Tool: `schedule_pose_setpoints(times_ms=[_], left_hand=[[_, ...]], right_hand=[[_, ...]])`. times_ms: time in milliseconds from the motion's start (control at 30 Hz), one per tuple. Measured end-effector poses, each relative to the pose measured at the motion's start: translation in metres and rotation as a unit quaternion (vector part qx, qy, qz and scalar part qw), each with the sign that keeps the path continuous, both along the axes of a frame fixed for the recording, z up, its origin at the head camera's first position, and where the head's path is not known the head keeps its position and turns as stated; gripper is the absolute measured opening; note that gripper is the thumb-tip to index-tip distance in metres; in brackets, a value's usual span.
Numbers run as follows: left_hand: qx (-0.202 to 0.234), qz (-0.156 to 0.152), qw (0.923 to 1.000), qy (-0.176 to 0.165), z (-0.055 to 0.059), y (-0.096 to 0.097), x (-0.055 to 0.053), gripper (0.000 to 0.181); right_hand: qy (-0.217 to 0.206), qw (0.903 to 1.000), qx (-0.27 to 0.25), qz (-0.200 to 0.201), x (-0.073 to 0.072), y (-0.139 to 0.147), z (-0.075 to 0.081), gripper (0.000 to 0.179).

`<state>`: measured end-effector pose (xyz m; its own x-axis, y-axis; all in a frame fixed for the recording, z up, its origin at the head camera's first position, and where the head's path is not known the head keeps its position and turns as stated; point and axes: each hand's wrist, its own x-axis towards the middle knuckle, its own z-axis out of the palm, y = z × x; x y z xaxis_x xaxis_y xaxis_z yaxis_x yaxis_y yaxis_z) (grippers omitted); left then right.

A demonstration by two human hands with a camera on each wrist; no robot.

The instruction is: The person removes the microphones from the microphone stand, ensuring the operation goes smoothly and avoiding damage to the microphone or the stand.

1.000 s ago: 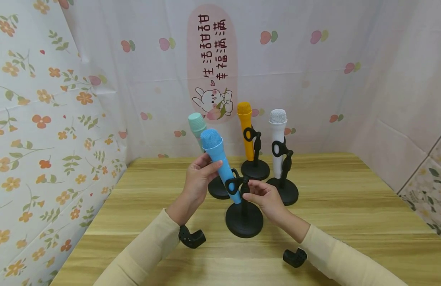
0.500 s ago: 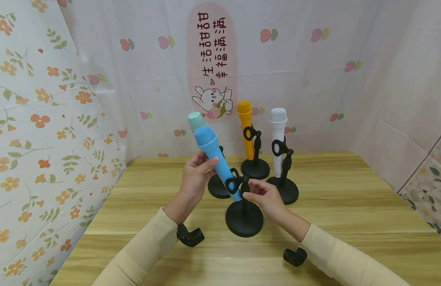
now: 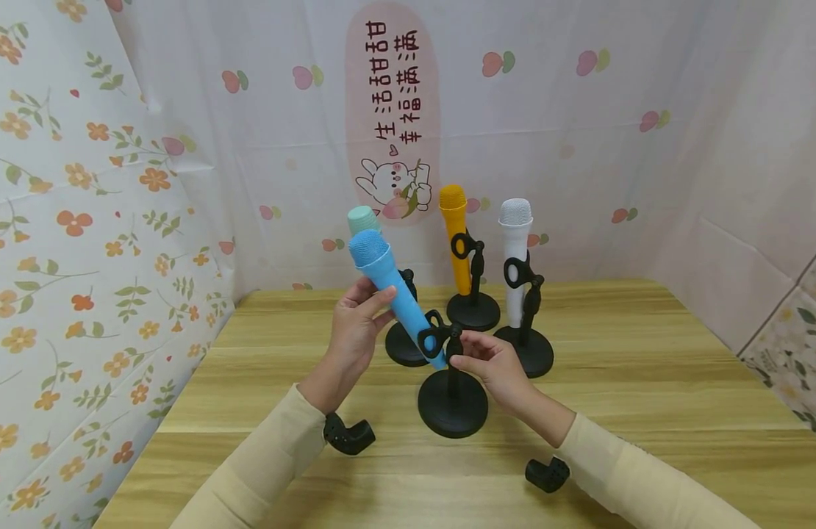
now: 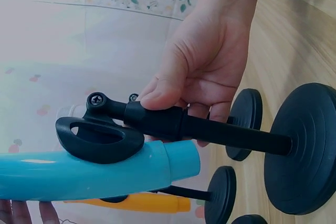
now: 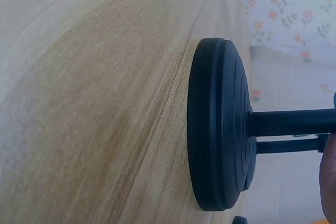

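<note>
My left hand [image 3: 355, 319] grips a light blue microphone [image 3: 404, 305] by its upper body, with the head tilted up and to the left. Its lower end is at the clip [image 3: 431, 339] of a black desk stand, whose oval ring overlaps the microphone in the head and left wrist views. My right hand [image 3: 494, 364] pinches the post of that stand [image 4: 157, 121] between thumb and fingers, just below the clip joint. The stand's round base [image 5: 218, 124] rests on the wooden table.
Behind are a mint microphone [image 3: 364, 220], partly hidden by the blue one, a yellow microphone [image 3: 456, 220] and a white microphone [image 3: 516, 242], with black stands. A printed cloth [image 3: 282, 147] hangs behind the table [image 3: 613, 353]. Black angled pieces [image 3: 350, 435] are at both wrists.
My left hand has moved left and slightly up, and the blue microphone leans further left with its lower end a little higher. The right hand and the stand have barely moved.
</note>
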<state>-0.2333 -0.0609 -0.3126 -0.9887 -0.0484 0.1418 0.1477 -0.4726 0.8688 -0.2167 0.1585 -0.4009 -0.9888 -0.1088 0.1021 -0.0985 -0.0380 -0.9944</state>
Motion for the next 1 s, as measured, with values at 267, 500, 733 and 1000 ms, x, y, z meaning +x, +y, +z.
schedule_pose_setpoints(times_ms=[267, 500, 733, 1000], left_hand=[[0.031, 0.006, 0.9992, 0.026, 0.005, -0.013, -0.002, 0.023], [0.024, 0.001, 0.9995, 0.018, 0.003, -0.015, -0.001, 0.023], [-0.002, -0.002, 0.9999, 0.01, 0.002, -0.019, 0.002, 0.027], [-0.045, -0.006, 0.999, 0.008, -0.002, -0.025, 0.005, 0.035]], right_hand=[[-0.001, 1.0, 0.004, -0.001, 0.002, 0.002, 0.003, 0.034], [0.0, 1.0, -0.004, 0.008, 0.003, 0.002, 0.004, 0.029], [-0.005, 1.0, -0.005, 0.003, 0.003, 0.0, 0.004, 0.034], [-0.004, 1.0, 0.006, 0.003, 0.004, -0.001, 0.005, 0.04]])
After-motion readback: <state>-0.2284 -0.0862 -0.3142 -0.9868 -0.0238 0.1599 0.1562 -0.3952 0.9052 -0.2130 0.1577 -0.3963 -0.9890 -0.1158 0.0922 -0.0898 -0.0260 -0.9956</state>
